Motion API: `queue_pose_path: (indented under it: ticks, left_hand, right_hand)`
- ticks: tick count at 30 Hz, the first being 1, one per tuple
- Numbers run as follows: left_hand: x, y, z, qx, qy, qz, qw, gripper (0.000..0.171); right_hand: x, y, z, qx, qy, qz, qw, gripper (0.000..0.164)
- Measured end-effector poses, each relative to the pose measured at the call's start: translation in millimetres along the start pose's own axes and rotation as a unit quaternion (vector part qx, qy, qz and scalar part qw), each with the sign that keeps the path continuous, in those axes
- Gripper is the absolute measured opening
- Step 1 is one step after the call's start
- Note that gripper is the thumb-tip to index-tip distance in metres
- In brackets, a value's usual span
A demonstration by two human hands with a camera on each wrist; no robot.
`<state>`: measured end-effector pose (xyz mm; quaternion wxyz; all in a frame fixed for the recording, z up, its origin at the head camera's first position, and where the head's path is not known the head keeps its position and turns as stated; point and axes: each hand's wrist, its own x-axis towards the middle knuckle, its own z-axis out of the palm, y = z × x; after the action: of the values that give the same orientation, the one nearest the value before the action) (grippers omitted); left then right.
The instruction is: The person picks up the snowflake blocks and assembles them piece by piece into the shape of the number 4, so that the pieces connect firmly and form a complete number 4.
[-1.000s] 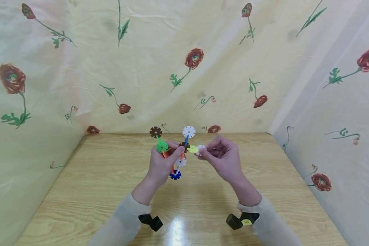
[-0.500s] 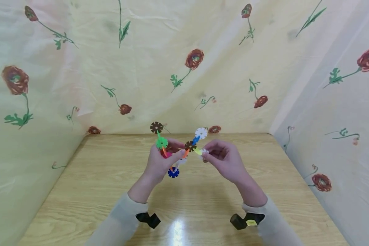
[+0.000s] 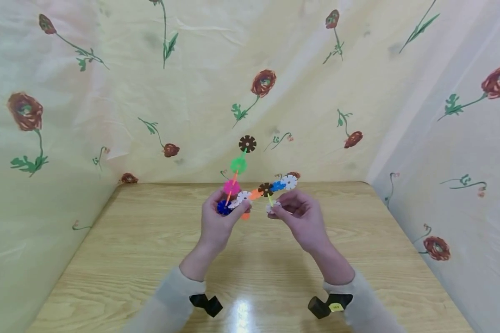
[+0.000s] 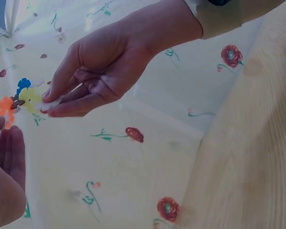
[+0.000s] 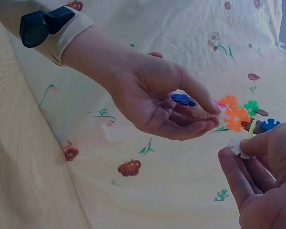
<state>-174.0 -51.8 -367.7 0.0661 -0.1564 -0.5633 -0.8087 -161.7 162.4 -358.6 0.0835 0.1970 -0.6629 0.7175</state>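
Both hands hold a joined chain of notched plastic snowflake discs in front of me. My left hand (image 3: 216, 226) pinches a white disc (image 3: 244, 198) at the lower middle, beside a dark blue disc (image 3: 224, 207). From there a pink disc (image 3: 232, 187), a green disc (image 3: 238, 165) and a brown disc (image 3: 247, 144) rise upward. An orange disc (image 5: 237, 118) leads rightward to another brown disc (image 3: 266, 189), then a blue disc (image 3: 278, 186) and a white end disc (image 3: 289, 182). Below, my right hand (image 3: 306, 222) pinches a white disc (image 5: 238, 148) joined to a yellow disc (image 4: 30, 99).
A wooden table (image 3: 150, 259) lies beneath the hands. Flower-printed cloth (image 3: 200, 106) hangs behind it and along both sides. Each sleeve carries a black wrist camera, one on the left (image 3: 206, 304) and one on the right (image 3: 330, 304).
The disc chain has turned: its brown-and-green branch swung up and right, and the blue-and-white branch tipped down to the right. Both hands keep their pinch and stay near the same place.
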Motion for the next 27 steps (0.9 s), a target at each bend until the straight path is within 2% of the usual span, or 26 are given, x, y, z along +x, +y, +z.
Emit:
queue_pose_path:
  ticks: [3,6,10,12,14,17,20,22,27]
  left_hand:
    - [-0.5,-4.3,6.0,-0.061,0.005,0.006,0.9981,0.034]
    - [-1.6,-9.4,10.6,-0.133,0.001,0.004,0.9911,0.037]
    - [-2.8,-15.0,12.3,-0.189,-0.010,0.014,0.9819,0.039]
    - [-3.5,-17.0,12.5,-0.186,-0.026,0.020,0.9821,0.042]
    - [-4.5,-17.6,13.3,-0.173,-0.032,0.011,0.9843,0.050]
    - [-5.3,-15.7,14.8,-0.131,-0.021,-0.012,0.9911,0.067]
    - [-3.8,-11.8,14.1,-0.089,0.003,-0.032,0.9955,0.066]
    - [-1.4,-10.0,11.4,-0.070,0.007,-0.031,0.9970,0.066]
    - [1.8,-5.4,3.0,-0.033,0.009,-0.022,0.9992,0.074]
  right_hand:
    - [-2.3,4.3,3.5,0.014,-0.006,0.008,1.000,0.021]
    - [-3.6,8.3,7.1,0.030,-0.013,0.008,0.999,0.023]
    - [-3.9,11.8,11.5,0.051,-0.022,0.003,0.998,0.025]
    - [-4.1,12.4,13.2,0.054,-0.024,0.001,0.998,0.027]
    - [-4.3,12.4,14.5,0.054,-0.023,0.000,0.998,0.029]
    - [-4.1,12.3,16.4,0.050,-0.024,-0.002,0.998,0.030]
    - [-2.9,12.9,18.2,0.037,-0.025,0.001,0.999,0.020]
    - [-1.3,14.0,19.3,0.018,-0.026,0.002,1.000,0.014]
    - [5.5,18.4,18.7,-0.038,-0.043,0.016,0.998,0.030]
